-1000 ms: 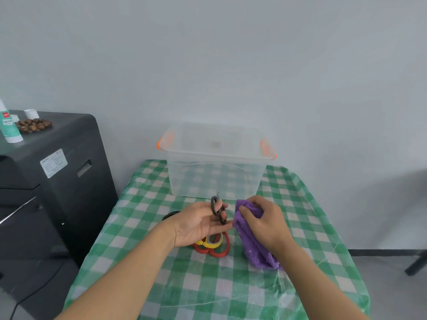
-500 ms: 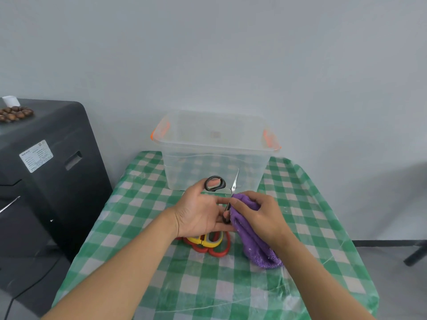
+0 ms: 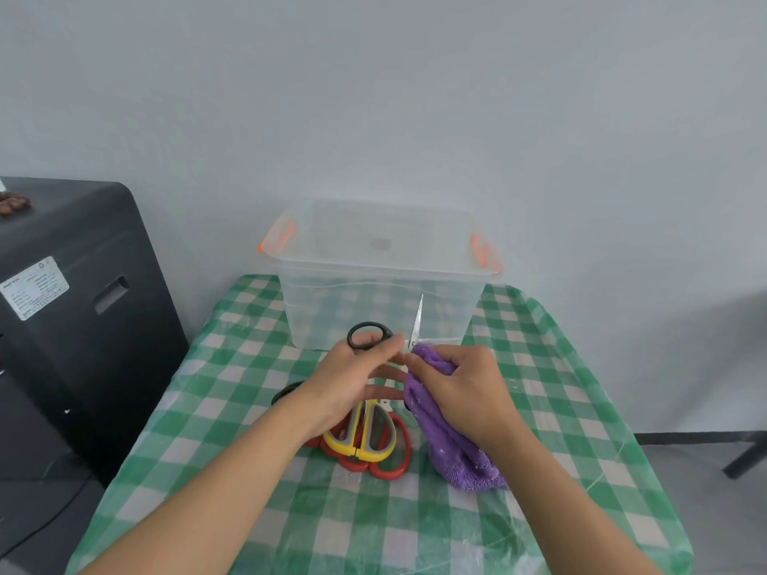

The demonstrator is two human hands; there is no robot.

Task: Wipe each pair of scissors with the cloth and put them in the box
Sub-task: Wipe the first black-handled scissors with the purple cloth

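Black-handled scissors (image 3: 375, 334), being held above the green-checked surface (image 3: 232, 412) just in front of the clear box (image 3: 379, 280), one silver blade pointing up against the box's near wall. Left hand (image 3: 352, 383) gripping the scissors at the handle end, one black loop showing above the knuckles, fingers curled round the rest. Right hand (image 3: 465, 388) clutching the purple cloth (image 3: 452, 446) and pinching its upper edge against the base of the blade, the cloth's lower end trailing down onto the surface. Both hands meeting at the scissors, fingertips nearly touching.

Lying on the surface beneath the left hand: a yellow-and-grey pair (image 3: 365, 433) stacked on top of a red-handled pair (image 3: 386, 462), handles toward the camera, blades hidden under the hand. A dark loop (image 3: 286, 394) peeking out beside the left wrist, too covered to identify. Box standing open at the far edge of the surface, orange clips on both ends, nothing discernible inside. Black cabinet (image 3: 74, 309) standing to the left, bearing a white label.
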